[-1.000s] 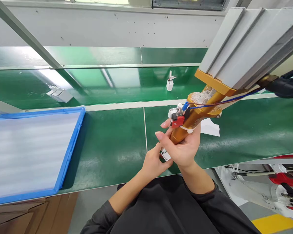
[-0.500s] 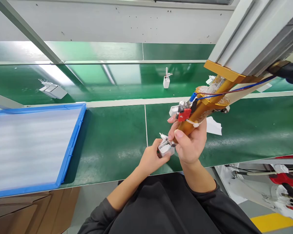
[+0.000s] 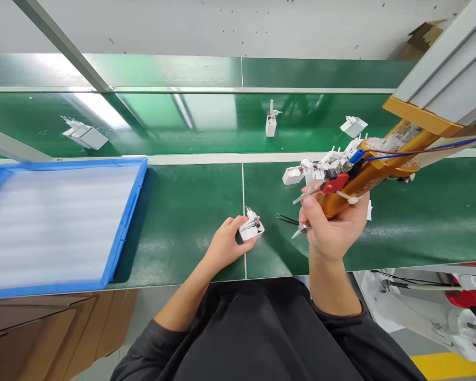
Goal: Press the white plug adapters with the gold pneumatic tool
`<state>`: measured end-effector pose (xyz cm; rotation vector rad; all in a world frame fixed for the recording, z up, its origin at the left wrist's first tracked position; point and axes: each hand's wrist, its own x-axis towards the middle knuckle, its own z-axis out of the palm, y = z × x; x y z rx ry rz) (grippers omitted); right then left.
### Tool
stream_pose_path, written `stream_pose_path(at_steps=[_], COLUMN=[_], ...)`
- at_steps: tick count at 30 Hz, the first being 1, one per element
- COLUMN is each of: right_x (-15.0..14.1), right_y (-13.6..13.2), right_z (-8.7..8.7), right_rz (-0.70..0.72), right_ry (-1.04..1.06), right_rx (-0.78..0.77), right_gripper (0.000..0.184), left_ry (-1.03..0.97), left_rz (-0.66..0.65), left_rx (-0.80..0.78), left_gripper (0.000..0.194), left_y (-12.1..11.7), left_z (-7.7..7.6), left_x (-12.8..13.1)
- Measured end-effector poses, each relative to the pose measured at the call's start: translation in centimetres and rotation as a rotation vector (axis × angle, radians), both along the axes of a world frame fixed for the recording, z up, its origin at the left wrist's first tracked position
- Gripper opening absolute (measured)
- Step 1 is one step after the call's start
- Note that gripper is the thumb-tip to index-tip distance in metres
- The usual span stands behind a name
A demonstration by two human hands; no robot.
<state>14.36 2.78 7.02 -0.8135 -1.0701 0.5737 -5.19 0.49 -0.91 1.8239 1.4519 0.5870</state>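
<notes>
My left hand [image 3: 222,247] pinches a small white open-topped charger housing [image 3: 252,233] at the bench's front part, thumb and fingers on opposite sides; a white plug piece with pins sticks up from it. To its right my right hand [image 3: 335,230] is wrapped round a gold-coloured dispensing gun [image 3: 375,177]. The gun has a pale, tapered nozzle tip [image 3: 296,234] pointing down and left, apart from the housing. A red switch [image 3: 335,183] with a flat metal lever sits on the barrel near my thumb. Thin dark wires [image 3: 287,218] show beside the nozzle.
Several white housings [image 3: 293,175] stand behind the gun, partly hidden. Others sit on the rear green strip, at left [image 3: 86,137], middle [image 3: 271,127] and right [image 3: 354,126]. A blue-rimmed tray [image 3: 121,238] with white lining lies left. The gun hangs from a grey metal column [image 3: 452,69].
The gun in my right hand has moved right, away from the white housing, uncovering its top and the pale nozzle tip. My left hand has shifted slightly left with the housing.
</notes>
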Motion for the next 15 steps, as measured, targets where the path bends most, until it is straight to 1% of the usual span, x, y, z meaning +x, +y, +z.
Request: stream_pose_path(at_steps=[2, 5, 7, 9, 11, 12, 14, 15], right_x=[0.1, 0.2, 0.2, 0.3, 0.4, 0.4, 0.6, 0.6], right_y=[0.0, 0.0, 0.0, 0.0, 0.0, 0.0, 0.0, 0.0], right_z=[-0.1, -0.3, -0.3, -0.3, -0.4, -0.4, -0.5, -0.5], right_rz=[0.004, -0.013, -0.016, -0.007, 0.003, 0.004, 0.004, 0.002], right_ry=[-0.001, 0.009, 0.016, 0.022, 0.017, 0.009, -0.005, -0.006], right_rx=[-0.005, -0.006, -0.007, -0.012, -0.020, -0.023, -0.030, -0.036], right_gripper=[0.035, 0.036, 0.036, 0.035, 0.035, 0.036, 0.036, 0.036], left_ry=[0.011, -0.075, -0.157, -0.214, -0.224, -0.209, -0.131, -0.072], left_rz=[0.001, -0.022, -0.023, -0.018, -0.010, -0.002, -0.006, -0.034], left_rx=[-0.032, -0.148, -0.191, -0.178, -0.092, -0.018, 0.165, 0.249], left_gripper=[0.039, 0.045, 0.039, 0.032, 0.026, 0.025, 0.029, 0.034], left_y=[0.5, 1.3, 1.8, 2.1, 2.3, 2.3, 2.1, 1.9], left_z=[-0.1, 0.5, 0.7, 0.4, -0.3, -0.6, -1.0, -1.0], left_x=[-0.5, -0.4, 0.2, 1.0, 1.5, 1.7, 1.5, 1.3])
